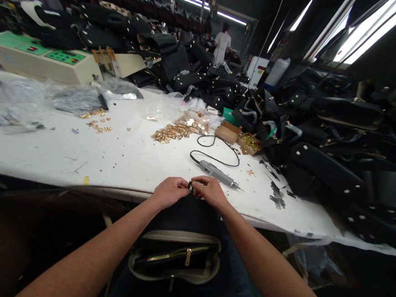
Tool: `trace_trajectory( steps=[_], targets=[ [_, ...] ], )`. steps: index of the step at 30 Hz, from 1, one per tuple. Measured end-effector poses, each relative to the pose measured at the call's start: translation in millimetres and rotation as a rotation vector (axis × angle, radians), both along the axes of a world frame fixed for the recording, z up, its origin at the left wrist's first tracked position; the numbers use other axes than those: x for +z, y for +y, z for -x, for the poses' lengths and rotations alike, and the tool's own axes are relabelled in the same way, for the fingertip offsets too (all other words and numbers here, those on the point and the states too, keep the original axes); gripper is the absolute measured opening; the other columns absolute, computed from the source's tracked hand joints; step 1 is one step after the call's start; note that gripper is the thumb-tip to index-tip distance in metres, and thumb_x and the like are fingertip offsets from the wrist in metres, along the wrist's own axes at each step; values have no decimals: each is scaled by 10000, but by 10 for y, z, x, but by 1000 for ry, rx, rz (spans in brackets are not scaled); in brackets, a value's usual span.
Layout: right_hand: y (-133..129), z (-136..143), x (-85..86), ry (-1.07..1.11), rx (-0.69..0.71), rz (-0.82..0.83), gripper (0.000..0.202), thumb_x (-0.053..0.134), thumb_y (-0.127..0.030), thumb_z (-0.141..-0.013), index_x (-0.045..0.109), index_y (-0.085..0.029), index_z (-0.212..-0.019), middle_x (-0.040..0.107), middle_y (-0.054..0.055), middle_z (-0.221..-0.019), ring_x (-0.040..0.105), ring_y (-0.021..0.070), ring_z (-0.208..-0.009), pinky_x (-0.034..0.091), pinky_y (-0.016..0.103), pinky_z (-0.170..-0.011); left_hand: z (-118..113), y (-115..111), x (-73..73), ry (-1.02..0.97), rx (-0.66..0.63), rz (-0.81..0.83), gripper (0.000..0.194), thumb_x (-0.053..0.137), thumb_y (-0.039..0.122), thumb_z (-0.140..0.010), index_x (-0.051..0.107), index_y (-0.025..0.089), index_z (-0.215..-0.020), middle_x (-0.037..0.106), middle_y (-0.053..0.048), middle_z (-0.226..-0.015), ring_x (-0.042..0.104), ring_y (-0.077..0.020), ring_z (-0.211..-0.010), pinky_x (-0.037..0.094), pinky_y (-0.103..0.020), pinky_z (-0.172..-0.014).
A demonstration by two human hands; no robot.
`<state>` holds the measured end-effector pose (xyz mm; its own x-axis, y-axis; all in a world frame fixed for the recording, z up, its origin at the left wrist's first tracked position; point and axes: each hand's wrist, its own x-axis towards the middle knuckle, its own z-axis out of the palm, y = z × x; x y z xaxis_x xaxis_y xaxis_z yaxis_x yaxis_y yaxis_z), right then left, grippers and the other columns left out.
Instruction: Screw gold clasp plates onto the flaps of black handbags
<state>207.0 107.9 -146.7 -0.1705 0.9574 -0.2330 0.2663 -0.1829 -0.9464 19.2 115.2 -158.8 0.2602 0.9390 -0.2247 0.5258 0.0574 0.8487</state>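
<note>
A black bag lies on my lap against the table edge, its near opening unzipped and showing a pale lining. Inside that opening a gold zipper pull hangs from a gold zip. My left hand pinches a small black tab at the bag's far end. From the other side, the fingers of my right hand are closed on the same tab. Its details are too small to make out. Just beyond my right hand, a grey electric screwdriver with a black cord rests on the table.
On the white table lie gold metal fittings, a cardboard box, a box of small gold parts and dark metal plates. A green-topped machine stands left. Black bags are piled right and behind. A person stands far back.
</note>
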Motion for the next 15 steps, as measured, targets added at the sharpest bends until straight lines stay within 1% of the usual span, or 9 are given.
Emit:
trace_trajectory(
  steps=[2,4,12,15],
  targets=[
    [-2,9,-1,8,8,-18,247,628,-295,-824,751,-139,-970,671,12,-624,611,127,-545,488,224,-535,0,-2,-2,1,-4,-1,216,637,278,-692,764,222,-857,740,-7,-753,651,-180,-684,430,-257,-599],
    [-4,14,-10,21,8,-23,232,621,-300,-833,752,-142,-939,663,9,-616,599,120,-535,477,220,-529,1,-4,-3,0,-6,-2,217,637,287,-694,760,223,-860,737,-6,-752,650,-180,-687,428,-257,-604],
    [-34,11,-32,43,-22,-66,273,649,-339,-828,750,-143,-990,660,-1,-613,580,118,-526,452,222,-526,2,-20,4,10,-1,-20,202,636,299,-703,747,230,-856,725,11,-738,638,-172,-677,411,-254,-604],
    [-43,12,-45,61,-27,-71,278,653,-359,-828,744,-147,-982,656,-3,-610,581,124,-533,455,231,-539,-10,-32,23,18,15,-32,208,634,368,-743,749,230,-850,721,6,-730,640,-178,-675,408,-260,-601]
  ],
)
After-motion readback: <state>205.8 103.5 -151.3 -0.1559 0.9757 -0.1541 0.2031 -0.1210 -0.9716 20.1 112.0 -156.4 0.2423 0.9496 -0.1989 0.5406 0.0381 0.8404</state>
